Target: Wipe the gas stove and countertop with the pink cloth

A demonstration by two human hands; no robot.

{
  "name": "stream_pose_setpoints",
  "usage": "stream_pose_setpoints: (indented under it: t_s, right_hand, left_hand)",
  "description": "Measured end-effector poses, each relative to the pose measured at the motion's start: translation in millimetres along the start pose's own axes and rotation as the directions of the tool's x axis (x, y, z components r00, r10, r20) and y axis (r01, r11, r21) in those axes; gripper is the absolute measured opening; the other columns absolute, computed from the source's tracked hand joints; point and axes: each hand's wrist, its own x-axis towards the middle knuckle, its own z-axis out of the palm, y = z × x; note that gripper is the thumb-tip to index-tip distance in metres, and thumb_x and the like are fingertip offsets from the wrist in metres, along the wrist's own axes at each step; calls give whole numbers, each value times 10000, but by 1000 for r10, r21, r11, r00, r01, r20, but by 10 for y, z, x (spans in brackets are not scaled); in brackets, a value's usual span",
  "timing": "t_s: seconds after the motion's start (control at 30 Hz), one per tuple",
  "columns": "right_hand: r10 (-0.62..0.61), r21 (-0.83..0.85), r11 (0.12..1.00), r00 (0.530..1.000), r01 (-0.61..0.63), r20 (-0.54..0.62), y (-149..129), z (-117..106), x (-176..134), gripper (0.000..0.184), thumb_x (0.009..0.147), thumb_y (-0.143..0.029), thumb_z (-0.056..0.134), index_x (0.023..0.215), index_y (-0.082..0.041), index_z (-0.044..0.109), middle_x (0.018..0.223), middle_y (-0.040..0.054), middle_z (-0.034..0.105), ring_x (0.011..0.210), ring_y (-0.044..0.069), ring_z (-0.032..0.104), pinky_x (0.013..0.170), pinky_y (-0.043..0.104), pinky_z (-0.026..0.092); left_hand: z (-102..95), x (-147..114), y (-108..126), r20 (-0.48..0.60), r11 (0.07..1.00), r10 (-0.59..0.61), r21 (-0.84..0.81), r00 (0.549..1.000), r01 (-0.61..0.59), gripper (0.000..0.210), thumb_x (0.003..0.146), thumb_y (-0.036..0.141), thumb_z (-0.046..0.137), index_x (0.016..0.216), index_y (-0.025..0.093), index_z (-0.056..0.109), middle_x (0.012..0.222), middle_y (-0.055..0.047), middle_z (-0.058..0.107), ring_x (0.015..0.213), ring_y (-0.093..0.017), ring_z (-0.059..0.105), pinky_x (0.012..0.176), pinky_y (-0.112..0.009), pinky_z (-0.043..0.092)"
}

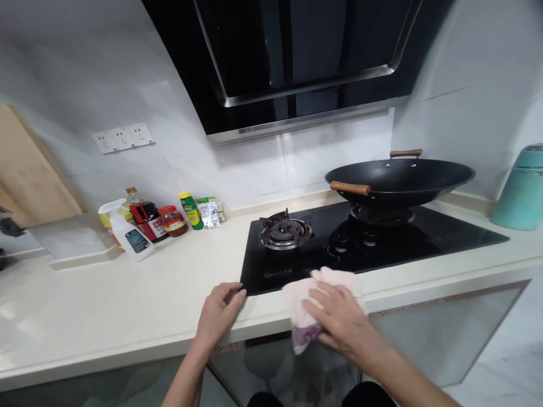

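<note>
A pale pink cloth [299, 299] with a purple patch at its lower corner lies over the counter's front edge, just in front of the black gas stove [314, 254]. My right hand [339, 316] grips it from above, and part of the cloth hangs down past the edge. To the left, my left hand [220, 310] rests on the countertop [178, 282] with its fingertips at the stove's front left corner. Its thumb and fingers are a little apart, and nothing shows between them.
A black wok [407, 183] with wooden handles sits on the right burner; the left burner [284, 229] is bare. Behind left stand a white spray bottle [131, 234], a red-lidded jar [172, 221] and other bottles. A range hood [305, 56] overhangs; a teal container [520, 192] stands right.
</note>
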Motion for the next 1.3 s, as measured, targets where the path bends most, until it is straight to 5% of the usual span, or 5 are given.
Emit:
stream_pose_setpoints:
  t_s: [0.27,0.47,0.63,1.03,1.3]
  right_hand:
    - [412,-353,851,911,-389,-10,1919,-725,-1501,623,744,-384,630,1356,-273,585,1459,179,568,1384,442,440,1150,688,153]
    - [453,-314,836,889,-449,-67,2669,-1070,-1979,611,691,-483,598,1281,-328,631,1381,164,595,1331,478,466,1035,659,301]
    - [392,-333,877,917,-346,79,2110,-899,-1547,591,763,-395,646,1342,-286,604,1432,144,585,1319,436,476,992,598,383]
    - [41,69,996,962,-62,271,-1033,257,1166,640,727,-547,862,1190,-163,641,1151,141,652,1068,333,542,935,516,471]
    - [56,289,947,959,-139,279,-649,-47,1035,284,923,-446,705,1063,-228,589,1160,45,614,1113,260,501,991,438,408]
  left_hand:
    - [10,11,50,-8,989,115,98,993,-113,358,871,544,603,987,255,780,998,-60,765,950,-249,696,860,-385,557]
    - [41,9,80,5,978,126,170,992,-125,361,881,534,578,990,258,782,937,-58,734,945,-259,664,861,-413,530]
    - [65,-1,140,9,978,84,191,996,-84,361,869,526,582,1003,257,781,937,-60,715,961,-268,648,899,-435,503]
    - [31,-13,74,-1,999,39,15,999,-39,389,863,567,578,961,245,774,994,-71,755,1000,-266,672,931,-418,512]
    - [-16,-28,60,2,996,-68,-57,998,68,434,854,587,566,967,224,775,1048,-82,782,1024,-281,699,941,-423,536]
